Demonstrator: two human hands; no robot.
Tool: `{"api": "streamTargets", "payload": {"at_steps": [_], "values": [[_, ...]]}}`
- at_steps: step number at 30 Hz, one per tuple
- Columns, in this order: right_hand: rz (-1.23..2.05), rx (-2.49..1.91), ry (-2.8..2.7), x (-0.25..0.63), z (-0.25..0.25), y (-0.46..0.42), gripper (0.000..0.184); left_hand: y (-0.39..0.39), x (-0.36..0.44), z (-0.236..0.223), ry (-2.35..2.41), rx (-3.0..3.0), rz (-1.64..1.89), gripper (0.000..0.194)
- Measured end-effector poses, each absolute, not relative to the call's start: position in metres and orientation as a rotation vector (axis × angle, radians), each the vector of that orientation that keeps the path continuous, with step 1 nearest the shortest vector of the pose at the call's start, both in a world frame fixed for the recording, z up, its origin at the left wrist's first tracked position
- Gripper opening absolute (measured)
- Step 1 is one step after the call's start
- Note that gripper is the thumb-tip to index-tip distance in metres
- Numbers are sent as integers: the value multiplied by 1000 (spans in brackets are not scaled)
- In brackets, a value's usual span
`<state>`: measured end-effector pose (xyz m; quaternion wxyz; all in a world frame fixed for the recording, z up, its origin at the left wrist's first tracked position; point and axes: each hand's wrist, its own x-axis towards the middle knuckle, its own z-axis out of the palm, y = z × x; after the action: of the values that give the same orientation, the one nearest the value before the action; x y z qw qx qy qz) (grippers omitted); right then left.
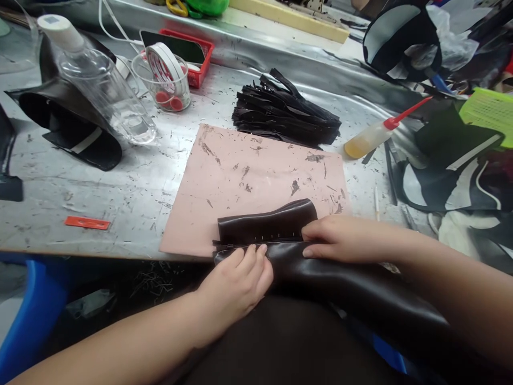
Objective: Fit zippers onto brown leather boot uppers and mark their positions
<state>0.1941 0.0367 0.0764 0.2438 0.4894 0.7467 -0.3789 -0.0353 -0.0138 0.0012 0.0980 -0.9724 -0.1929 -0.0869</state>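
A long, glossy dark brown leather piece (272, 222) lies over the table's front edge, its upper flap resting on a pink board and the rest hanging towards my lap. Short pale marks run along the flap beside a dark seam that looks like a zip. My left hand (244, 275) is closed, its fingertips pinching the leather at the left part of this seam. At the right end of the flap, my right hand (328, 238) grips the leather with thumb below and fingers above. What lies beneath the fingertips of both hands is hidden.
Beyond the pink board (248, 171) lies a bundle of black strips (280, 109). A red-tipped glue bottle (368, 139) is at right. Leftward are a clear bottle (104, 80), a tub with tape (172, 91) and an orange strip (87, 222). Black cut pieces (452, 155) lie far right.
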Motion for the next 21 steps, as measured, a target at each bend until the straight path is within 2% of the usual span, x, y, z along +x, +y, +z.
{"api": "streamTargets", "payload": {"at_steps": [8, 16, 21], "values": [[-814, 1495, 2088, 192, 57, 30, 23, -11, -31, 8, -546, -2951, -41, 47], [-739, 1486, 2129, 191, 57, 26, 21, -9, -14, 11, -448, -2908, -107, 36], [-641, 1493, 2169, 187, 54, 22, 20, -8, 0, 15, -473, -2993, 58, 51]]}}
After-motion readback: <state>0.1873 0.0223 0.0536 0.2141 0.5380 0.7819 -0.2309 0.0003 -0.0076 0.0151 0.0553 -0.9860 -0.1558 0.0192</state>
